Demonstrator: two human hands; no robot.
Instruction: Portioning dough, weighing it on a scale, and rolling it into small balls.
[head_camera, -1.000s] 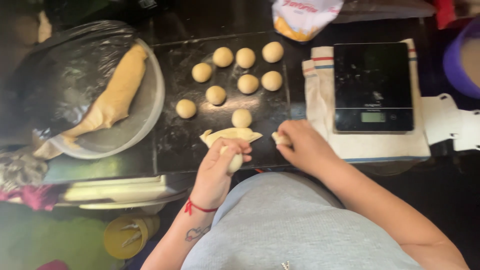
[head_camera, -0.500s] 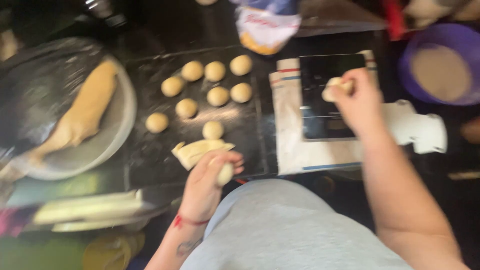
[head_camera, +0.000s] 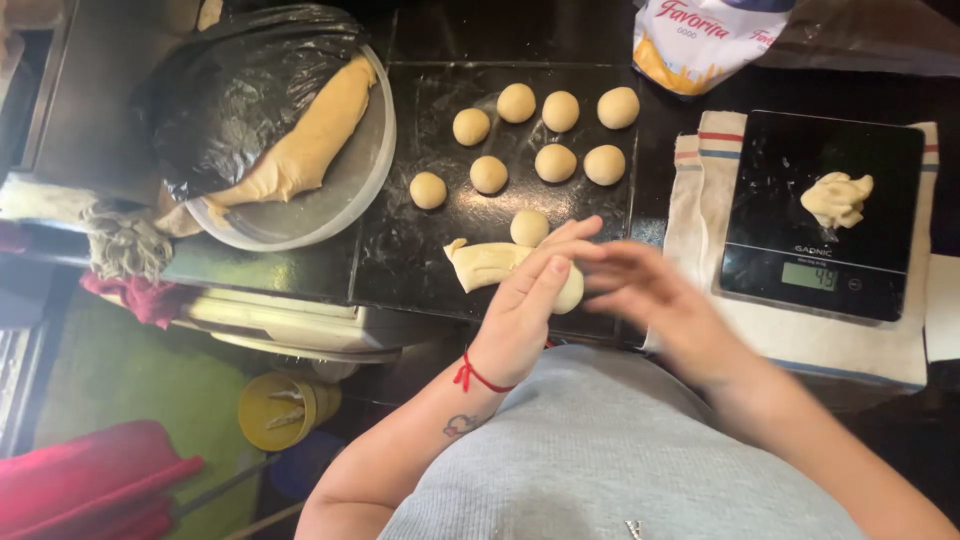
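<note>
My left hand (head_camera: 525, 310) lies flat, fingers straight, on the dough log (head_camera: 492, 265) at the dark counter's (head_camera: 400, 270) front edge. My right hand (head_camera: 640, 295), blurred, loosely open, holds nothing. A torn dough piece (head_camera: 837, 198) sits on the kitchen scale (head_camera: 820, 215); eight dough balls (head_camera: 555, 162) behind.

- Soft, even light falls from above; the scene is moderately bright, though the dark glossy table (head_camera: 400, 270) swallows much of it.
- Pale glare streaks the crumpled black plastic sheet (head_camera: 240, 100) over the round clear bowl (head_camera: 345, 205).
- The right hand (head_camera: 650, 295) is smeared by motion blur; the left hand (head_camera: 530, 310) is sharper.
- The small round pale dough balls (head_camera: 545, 135) are crisp.
- The lower left corner sits dim.
</note>
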